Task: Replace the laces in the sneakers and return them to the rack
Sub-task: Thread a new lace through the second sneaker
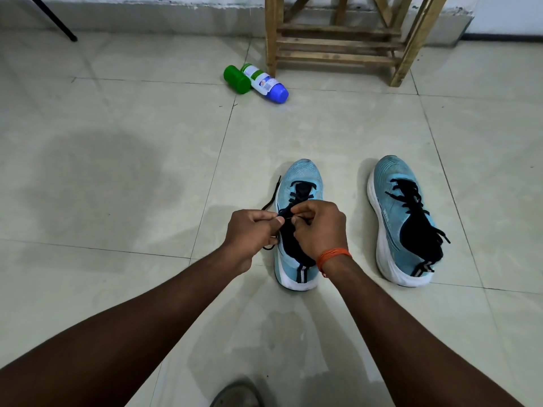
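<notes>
Lacing step, near sneaker (296,201) on floor. Left hand (249,233) and right hand (318,227) each pinch the black lace (271,195) mid-eyelets. Next, likely: thread the next eyelet. Other sneaker (402,221) looks laced; rack (338,42) beyond.

Soft, dim, even indoor light falls from above; a broad diffuse shadow darkens the glossy pale tiled floor (102,177) at left, and faint sheen marks the tiles below centre. Wide-angle distortion bows the grout lines and splays the wooden slatted rack (338,42) at the top edge. Focus is fairly sharp centrally, with slight softness at the margins.
</notes>
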